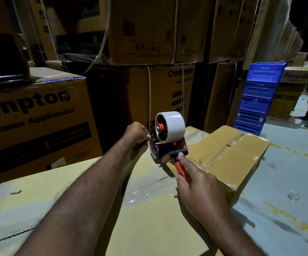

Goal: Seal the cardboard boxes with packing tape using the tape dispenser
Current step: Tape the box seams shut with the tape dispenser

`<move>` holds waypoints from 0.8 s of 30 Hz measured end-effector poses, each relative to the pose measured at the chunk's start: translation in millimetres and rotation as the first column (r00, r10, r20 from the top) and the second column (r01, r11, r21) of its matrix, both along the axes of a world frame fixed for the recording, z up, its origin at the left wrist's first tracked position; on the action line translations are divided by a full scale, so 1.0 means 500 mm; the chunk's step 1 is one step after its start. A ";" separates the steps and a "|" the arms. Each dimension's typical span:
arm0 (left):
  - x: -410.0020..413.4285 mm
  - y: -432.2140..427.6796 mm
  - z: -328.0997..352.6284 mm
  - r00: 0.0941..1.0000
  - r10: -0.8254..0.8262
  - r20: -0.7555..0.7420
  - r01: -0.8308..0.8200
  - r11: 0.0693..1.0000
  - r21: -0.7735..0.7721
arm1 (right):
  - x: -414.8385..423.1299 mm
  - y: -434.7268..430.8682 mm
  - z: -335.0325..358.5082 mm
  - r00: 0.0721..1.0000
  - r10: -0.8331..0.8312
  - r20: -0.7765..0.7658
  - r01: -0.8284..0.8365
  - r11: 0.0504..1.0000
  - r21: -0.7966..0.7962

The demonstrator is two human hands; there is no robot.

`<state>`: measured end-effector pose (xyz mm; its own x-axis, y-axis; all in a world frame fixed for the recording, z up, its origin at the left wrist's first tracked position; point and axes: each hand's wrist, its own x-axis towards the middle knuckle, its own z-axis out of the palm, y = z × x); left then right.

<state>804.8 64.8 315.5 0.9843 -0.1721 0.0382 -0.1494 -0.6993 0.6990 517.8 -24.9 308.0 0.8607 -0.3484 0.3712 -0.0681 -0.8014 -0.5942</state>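
Tape dispenser (168,145), white tape roll (173,126) on top, sat over the cardboard box (158,218). The right hand (197,189) gripped its red handle; at nine o'clock the left hand (136,133) pinched its front end. Blue crates (256,95) stood at two o'clock, Crompton cartons (168,85) at twelve.

"Crompton" on rear stacked carton (168,100)
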 end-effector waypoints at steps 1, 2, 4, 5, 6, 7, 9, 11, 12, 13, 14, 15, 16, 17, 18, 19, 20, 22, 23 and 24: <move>0.001 0.001 -0.004 1.000 0.002 -0.006 -0.002 1.000 0.023 | 0.001 0.000 0.001 1.000 -0.002 -0.003 0.002 1.000 -0.001; 0.003 0.003 -0.012 1.000 0.004 -0.011 -0.003 0.998 0.068 | 0.002 0.000 0.002 1.000 -0.002 -0.011 0.002 1.000 -0.001; 0.003 0.005 -0.024 1.000 0.014 -0.014 -0.011 0.986 0.169 | 0.004 -0.002 0.004 0.999 -0.004 -0.039 0.004 1.000 -0.002; 0.004 0.007 -0.028 0.999 0.026 -0.025 -0.020 0.980 0.197 | 0.005 -0.002 0.006 0.999 -0.006 -0.054 0.006 1.000 -0.002; 0.004 0.010 -0.028 0.998 0.041 -0.054 -0.030 0.980 0.197 | 0.006 -0.003 0.007 0.998 -0.009 -0.062 0.008 1.000 -0.003; 0.006 0.012 -0.030 0.996 0.049 -0.081 -0.032 0.979 0.203 | 0.006 -0.005 0.007 0.998 -0.012 -0.068 0.011 1.000 -0.007; 0.006 0.018 -0.030 0.991 0.065 -0.115 -0.039 0.975 0.217 | 0.007 -0.008 0.004 0.997 -0.016 -0.069 0.015 1.000 -0.007; 0.010 0.021 -0.032 0.994 0.075 -0.084 -0.056 0.976 0.211 | 0.009 -0.012 -0.001 0.998 -0.014 -0.061 0.015 1.000 0.019; 0.012 0.018 -0.034 0.997 0.073 -0.032 -0.064 0.973 0.221 | 0.011 -0.014 -0.004 0.998 -0.014 -0.060 0.016 0.999 0.034; 0.008 0.013 -0.036 0.997 0.061 0.037 -0.068 0.969 0.237 | 0.014 -0.015 -0.004 0.998 -0.015 -0.060 0.018 0.999 0.041; 0.003 0.009 -0.040 0.992 0.050 0.118 -0.079 0.963 0.258 | 0.018 -0.016 -0.005 0.998 -0.016 -0.063 0.019 0.999 0.038; -0.002 0.003 -0.047 0.978 0.053 0.201 -0.110 0.951 0.288 | 0.020 -0.016 -0.004 0.998 -0.017 -0.065 0.019 0.999 0.028; -0.008 -0.001 -0.054 0.957 0.066 0.282 -0.158 0.935 0.319 | 0.022 -0.016 -0.002 0.998 -0.016 -0.067 0.017 1.000 0.017; -0.013 -0.002 -0.060 0.936 0.092 0.339 -0.213 0.916 0.339 | 0.022 -0.015 -0.001 0.998 -0.012 -0.069 0.013 1.000 0.009; -0.014 -0.002 -0.066 0.923 0.122 0.364 -0.256 0.902 0.348 | 0.020 -0.014 -0.001 0.998 -0.006 -0.070 0.006 1.000 0.001; -0.012 -0.001 -0.067 0.919 0.135 0.372 -0.274 0.895 0.352 | 0.016 -0.014 0.001 0.997 0.000 -0.071 -0.001 1.000 -0.009; -0.009 0.000 -0.063 0.919 0.123 0.375 -0.267 0.895 0.358 | 0.012 -0.014 0.002 0.998 0.006 -0.070 -0.008 1.000 -0.020; -0.007 0.002 -0.038 0.918 0.062 0.391 -0.199 0.926 0.322 | 0.006 -0.016 0.003 0.998 0.010 -0.054 -0.011 1.000 -0.024; -0.008 0.002 -0.020 0.924 0.016 0.383 -0.134 0.950 0.283 | 0.003 -0.018 0.003 0.999 0.006 -0.048 -0.007 1.000 -0.021; -0.015 0.002 -0.003 0.934 -0.045 0.354 -0.054 0.963 0.264 | 0.003 -0.019 0.002 0.999 0.002 -0.049 -0.003 1.000 -0.018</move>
